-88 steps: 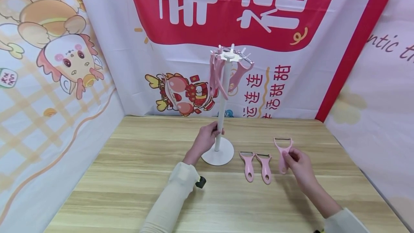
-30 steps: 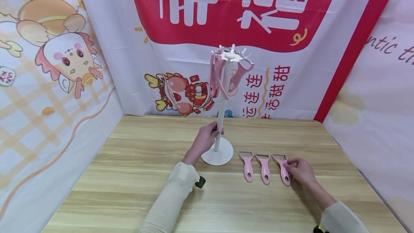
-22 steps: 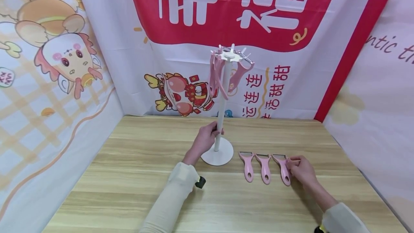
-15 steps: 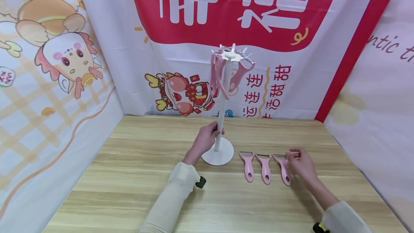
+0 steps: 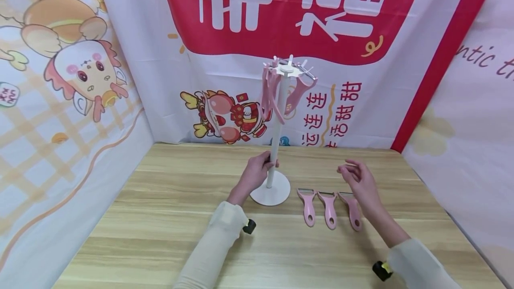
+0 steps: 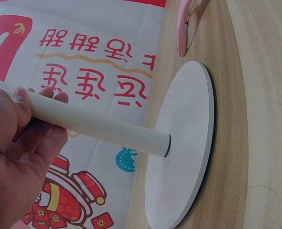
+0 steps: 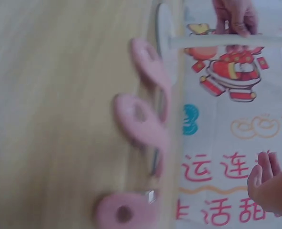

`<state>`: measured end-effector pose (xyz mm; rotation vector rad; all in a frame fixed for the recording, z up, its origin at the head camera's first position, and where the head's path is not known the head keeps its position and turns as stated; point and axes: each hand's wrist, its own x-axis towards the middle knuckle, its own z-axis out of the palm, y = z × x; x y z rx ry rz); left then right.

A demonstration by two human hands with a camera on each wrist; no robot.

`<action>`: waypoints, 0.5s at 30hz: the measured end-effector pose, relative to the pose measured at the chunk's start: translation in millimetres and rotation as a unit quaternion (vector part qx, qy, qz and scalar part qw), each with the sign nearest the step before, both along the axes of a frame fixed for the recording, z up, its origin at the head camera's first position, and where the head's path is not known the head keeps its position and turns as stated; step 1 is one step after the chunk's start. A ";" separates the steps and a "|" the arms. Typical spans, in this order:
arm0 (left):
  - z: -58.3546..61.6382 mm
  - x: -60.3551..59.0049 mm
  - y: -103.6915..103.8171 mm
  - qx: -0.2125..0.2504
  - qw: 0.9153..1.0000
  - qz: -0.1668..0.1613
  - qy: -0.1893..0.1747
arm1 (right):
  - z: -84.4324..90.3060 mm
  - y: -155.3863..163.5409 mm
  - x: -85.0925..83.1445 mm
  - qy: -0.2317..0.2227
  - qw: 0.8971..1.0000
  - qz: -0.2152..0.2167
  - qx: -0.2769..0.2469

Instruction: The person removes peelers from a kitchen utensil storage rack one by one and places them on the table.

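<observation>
My left hand (image 5: 254, 173) grips the lower pole of a white rotating-type utensil stand (image 5: 278, 133), fingers and thumb around it, as the left wrist view also shows. The stand is upright on its round base (image 5: 261, 196). Several pink peelers (image 5: 296, 95) hang from hooks at its top. On the table to the right of the base lie three more pink peelers in a row: a left one (image 5: 308, 208), a middle one (image 5: 329, 211) and a right one (image 5: 354, 215). Above and behind the right one, my right hand (image 5: 361, 184) is raised with loosely bent fingers, holding nothing.
The stand and peelers are on a wood-grain table (image 5: 160, 217). A printed cloth (image 5: 225, 70) hangs behind the table, with more cloth at the left and right sides. A dark wrist device (image 5: 382, 271) shows at the right cuff.
The right hand laid the third peeler down beside the other two, let it go, then lifted up and away toward the back. The left hand stays on the pole.
</observation>
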<state>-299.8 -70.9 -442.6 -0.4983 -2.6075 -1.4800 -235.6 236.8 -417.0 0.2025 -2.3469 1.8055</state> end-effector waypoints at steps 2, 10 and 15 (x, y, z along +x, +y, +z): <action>-0.1 0.2 0.2 -0.001 1.000 0.001 -0.003 | 5.0 -4.6 -2.0 0.017 0.999 0.021 -0.026; 0.4 0.4 0.4 -0.012 1.000 0.003 0.023 | 25.4 -24.3 -11.5 0.072 0.989 0.078 -0.098; 0.1 0.0 0.3 -0.019 0.999 0.005 0.042 | 36.6 -36.8 -15.9 0.095 0.983 0.097 -0.125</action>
